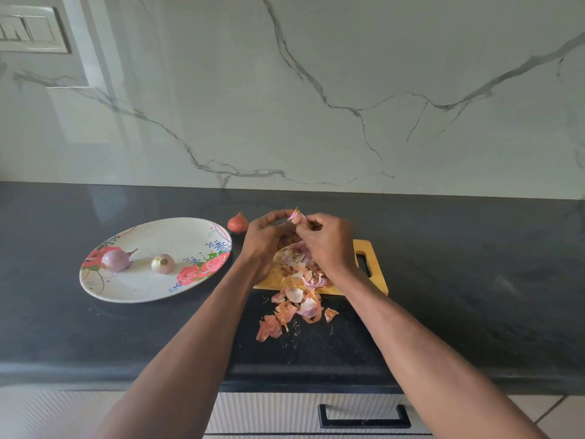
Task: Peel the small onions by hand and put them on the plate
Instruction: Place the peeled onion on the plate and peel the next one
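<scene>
Both hands meet above the wooden cutting board (372, 248). My left hand (264, 237) curls round a small onion (297, 218), of which only a pale tip with loose skin shows between the fingers. My right hand (329, 239) pinches that skin at the onion's top. An oval plate with a rose pattern (139, 289) lies to the left and holds two peeled onions (115, 259) (163, 263). One unpeeled reddish onion (237, 222) sits on the counter between the plate and my left hand.
A heap of onion skins (296, 299) covers the board's near part and spills onto the black counter (474, 280) toward the front edge. A marble wall rises behind the counter. Below the counter edge is a drawer with a black handle (364, 418).
</scene>
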